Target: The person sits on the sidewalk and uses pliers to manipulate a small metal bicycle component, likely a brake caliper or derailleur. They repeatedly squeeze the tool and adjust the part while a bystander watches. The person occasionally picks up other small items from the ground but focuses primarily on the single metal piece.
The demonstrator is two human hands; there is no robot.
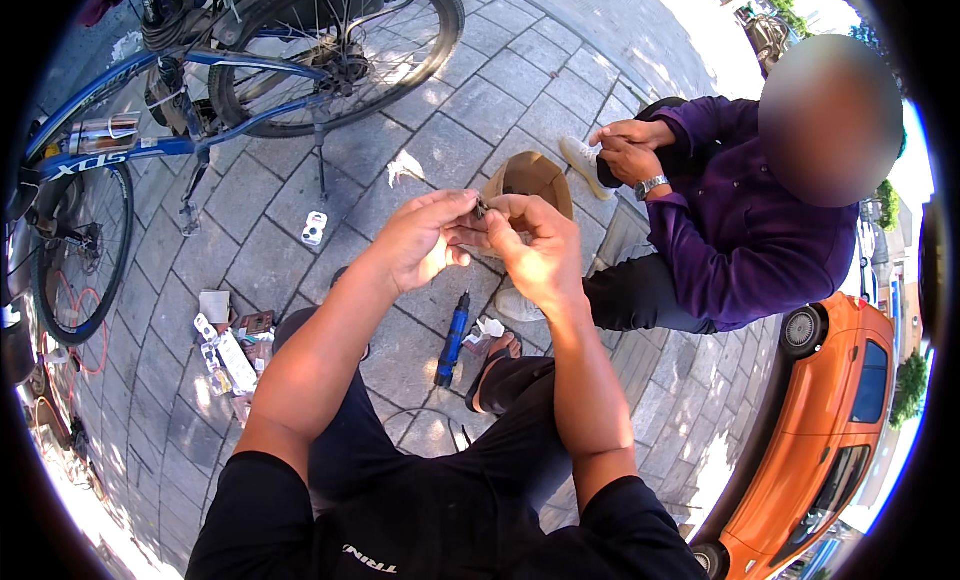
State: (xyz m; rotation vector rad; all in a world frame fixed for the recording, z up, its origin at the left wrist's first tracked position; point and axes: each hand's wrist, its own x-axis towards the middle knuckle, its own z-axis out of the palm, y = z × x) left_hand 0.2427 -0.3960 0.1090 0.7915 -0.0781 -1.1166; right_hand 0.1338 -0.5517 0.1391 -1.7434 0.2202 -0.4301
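My left hand (425, 242) and my right hand (540, 245) meet in front of me, with fingertips pinched together. Between them is a small dark metal-looking piece (481, 210), mostly covered by the fingers, so its kind cannot be made out. Just behind my right hand stands a tan, rounded, open-topped thing (535, 175), partly hidden by it. Below my hands, on the paving, lies a blue and black cylindrical tool (454, 340) with a thin tip, beside a crumpled white scrap (486, 330).
A blue bicycle (180, 145) stands at the left on its kickstand. Small packages (230, 358) lie left of my leg, and a white packaged part (314, 228) lies farther ahead. A person in purple (750, 230) sits at the right, hands together. An orange car (815, 440) is beyond.
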